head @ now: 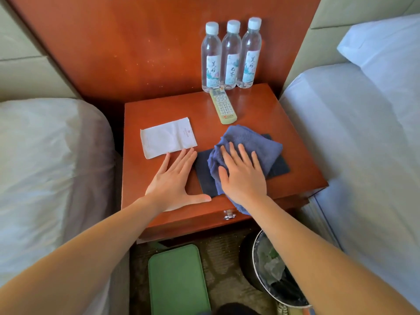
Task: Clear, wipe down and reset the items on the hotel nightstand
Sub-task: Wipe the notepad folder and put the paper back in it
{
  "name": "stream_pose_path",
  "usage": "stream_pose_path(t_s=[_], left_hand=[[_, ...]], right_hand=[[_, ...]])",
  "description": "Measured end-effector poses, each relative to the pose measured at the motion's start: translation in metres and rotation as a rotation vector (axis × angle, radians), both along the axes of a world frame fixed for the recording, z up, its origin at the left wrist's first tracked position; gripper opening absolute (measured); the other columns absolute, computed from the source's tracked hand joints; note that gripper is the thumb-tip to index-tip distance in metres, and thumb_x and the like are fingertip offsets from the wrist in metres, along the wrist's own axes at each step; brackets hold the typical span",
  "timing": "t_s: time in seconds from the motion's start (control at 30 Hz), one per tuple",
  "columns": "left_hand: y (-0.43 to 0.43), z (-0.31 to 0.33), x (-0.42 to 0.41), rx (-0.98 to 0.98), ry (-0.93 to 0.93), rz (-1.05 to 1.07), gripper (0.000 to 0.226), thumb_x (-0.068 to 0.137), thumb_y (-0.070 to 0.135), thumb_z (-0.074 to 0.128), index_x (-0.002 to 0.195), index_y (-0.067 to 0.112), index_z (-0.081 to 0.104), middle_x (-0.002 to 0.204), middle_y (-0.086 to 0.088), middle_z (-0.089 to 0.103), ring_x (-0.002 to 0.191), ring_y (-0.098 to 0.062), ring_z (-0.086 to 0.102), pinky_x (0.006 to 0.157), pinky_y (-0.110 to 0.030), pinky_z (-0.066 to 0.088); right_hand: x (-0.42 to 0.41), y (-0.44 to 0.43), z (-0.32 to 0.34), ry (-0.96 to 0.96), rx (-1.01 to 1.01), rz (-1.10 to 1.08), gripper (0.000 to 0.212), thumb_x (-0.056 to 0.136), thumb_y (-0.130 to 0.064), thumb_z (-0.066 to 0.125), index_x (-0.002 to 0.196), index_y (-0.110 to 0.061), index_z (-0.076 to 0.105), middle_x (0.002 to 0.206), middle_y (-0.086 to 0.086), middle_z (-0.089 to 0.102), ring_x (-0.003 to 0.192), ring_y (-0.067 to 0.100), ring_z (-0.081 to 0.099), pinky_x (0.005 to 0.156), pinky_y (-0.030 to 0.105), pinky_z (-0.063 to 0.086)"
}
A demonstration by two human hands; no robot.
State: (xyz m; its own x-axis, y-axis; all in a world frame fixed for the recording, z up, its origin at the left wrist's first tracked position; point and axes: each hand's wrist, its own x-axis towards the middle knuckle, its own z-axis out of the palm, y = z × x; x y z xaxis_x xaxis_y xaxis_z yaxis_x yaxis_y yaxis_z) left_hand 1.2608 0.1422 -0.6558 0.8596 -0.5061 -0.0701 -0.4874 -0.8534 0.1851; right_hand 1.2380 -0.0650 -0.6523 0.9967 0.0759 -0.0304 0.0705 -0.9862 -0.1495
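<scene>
2 arms are showing, both bare all the way to the edge of view. The left hand (pixel 175 178) and right hand (pixel 243 176) are showing bare too.

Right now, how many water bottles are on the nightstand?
3. They stand upright in a row at the back of the nightstand: the left bottle, the middle bottle and the right bottle, just behind the remote. None looks hidden.

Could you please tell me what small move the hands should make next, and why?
Probably sweep the blue cloth rightward over the dark pad: the right hand presses flat on the cloth, the left hand lies flat at the pad's left edge, and the pad's right corner shows uncovered.
</scene>
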Motion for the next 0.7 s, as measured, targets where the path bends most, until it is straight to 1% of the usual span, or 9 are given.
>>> stream_pose_path(t_s=[0.07, 0.13, 0.17, 0.23, 0.33, 0.43, 0.5, 0.6, 0.7], left_hand=[[0.001, 0.003, 0.000, 0.002, 0.000, -0.015, 0.125, 0.064, 0.100, 0.019, 0.157, 0.020, -0.003, 0.162, 0.010, -0.008, 0.147, -0.004, -0.017, 0.122, -0.041, -0.008], [0.001, 0.003, 0.000, -0.007, 0.001, -0.010, 0.124, 0.064, 0.099, 0.021, 0.157, 0.020, -0.002, 0.161, 0.011, -0.007, 0.147, -0.003, -0.017, 0.122, -0.039, -0.010], [0.001, 0.003, 0.000, -0.013, 0.003, -0.008, 0.124, 0.064, 0.099, 0.022, 0.157, 0.020, -0.002, 0.161, 0.011, -0.007, 0.146, -0.002, -0.017, 0.121, -0.039, -0.011], [0.001, 0.002, 0.000, -0.006, 0.012, -0.004, 0.123, 0.065, 0.099, 0.024, 0.157, 0.022, -0.003, 0.161, 0.012, -0.009, 0.146, -0.001, -0.019, 0.120, -0.038, -0.014], [0.001, 0.004, 0.001, 0.006, 0.020, 0.002, 0.123, 0.065, 0.099, 0.024, 0.156, 0.024, -0.006, 0.161, 0.012, -0.011, 0.145, -0.002, -0.021, 0.119, -0.039, -0.017], [0.000, 0.005, 0.000, 0.006, 0.028, 0.008, 0.123, 0.064, 0.100, 0.023, 0.156, 0.024, -0.007, 0.161, 0.012, -0.012, 0.145, -0.003, -0.022, 0.119, -0.039, -0.016], [-0.001, 0.005, 0.001, 0.013, 0.036, 0.006, 0.122, 0.064, 0.100, 0.021, 0.156, 0.025, -0.009, 0.161, 0.012, -0.014, 0.145, -0.004, -0.023, 0.120, -0.040, -0.015], [0.000, 0.006, 0.000, 0.019, 0.042, 0.002, 0.122, 0.065, 0.099, 0.021, 0.155, 0.023, -0.011, 0.160, 0.011, -0.018, 0.145, -0.005, -0.023, 0.120, -0.041, -0.014], [0.000, 0.008, 0.000, 0.010, 0.049, 0.005, 0.124, 0.064, 0.097, 0.022, 0.155, 0.020, -0.015, 0.156, 0.011, -0.021, 0.144, -0.004, -0.024, 0.119, -0.040, -0.017]], right_hand=[[-0.004, 0.006, 0.001, 0.007, 0.017, 0.106, 0.060, 0.094, -0.039, 0.017, 0.147, -0.023, 0.041, 0.153, 0.000, 0.039, 0.144, 0.023, 0.032, 0.116, 0.048, 0.024], [-0.005, -0.006, 0.002, 0.025, -0.019, 0.238, 0.061, 0.095, -0.041, 0.013, 0.151, -0.027, 0.033, 0.156, -0.004, 0.032, 0.146, 0.019, 0.026, 0.117, 0.043, 0.019], [-0.003, -0.016, 0.003, 0.026, -0.027, 0.259, 0.062, 0.095, -0.043, 0.010, 0.152, -0.029, 0.027, 0.158, -0.006, 0.027, 0.147, 0.018, 0.021, 0.118, 0.042, 0.016], [0.004, -0.039, 0.003, 0.007, -0.046, 0.140, 0.061, 0.095, -0.042, 0.009, 0.154, -0.030, 0.020, 0.160, -0.006, 0.022, 0.149, 0.017, 0.016, 0.119, 0.041, 0.013], [0.025, -0.069, 0.003, 0.045, -0.048, -0.086, 0.056, 0.102, -0.034, 0.021, 0.155, -0.025, 0.009, 0.163, -0.003, 0.013, 0.150, 0.020, 0.010, 0.119, 0.044, 0.012], [0.034, -0.069, 0.003, 0.077, -0.028, -0.183, 0.058, 0.102, -0.031, 0.023, 0.156, -0.019, 0.005, 0.163, 0.001, 0.008, 0.150, 0.023, 0.006, 0.120, 0.046, 0.012], [0.033, -0.059, 0.003, 0.066, -0.014, -0.246, 0.058, 0.102, -0.031, 0.024, 0.156, -0.019, 0.006, 0.164, 0.001, 0.006, 0.150, 0.024, 0.005, 0.120, 0.047, 0.009], [0.027, -0.040, 0.005, 0.057, -0.007, -0.271, 0.058, 0.102, -0.032, 0.024, 0.156, -0.024, 0.005, 0.164, -0.001, 0.006, 0.150, 0.024, 0.005, 0.121, 0.048, 0.007], [0.020, -0.014, 0.006, 0.025, -0.033, -0.173, 0.057, 0.102, -0.033, 0.025, 0.156, -0.028, 0.007, 0.163, -0.003, 0.008, 0.150, 0.024, 0.005, 0.121, 0.048, 0.007]])
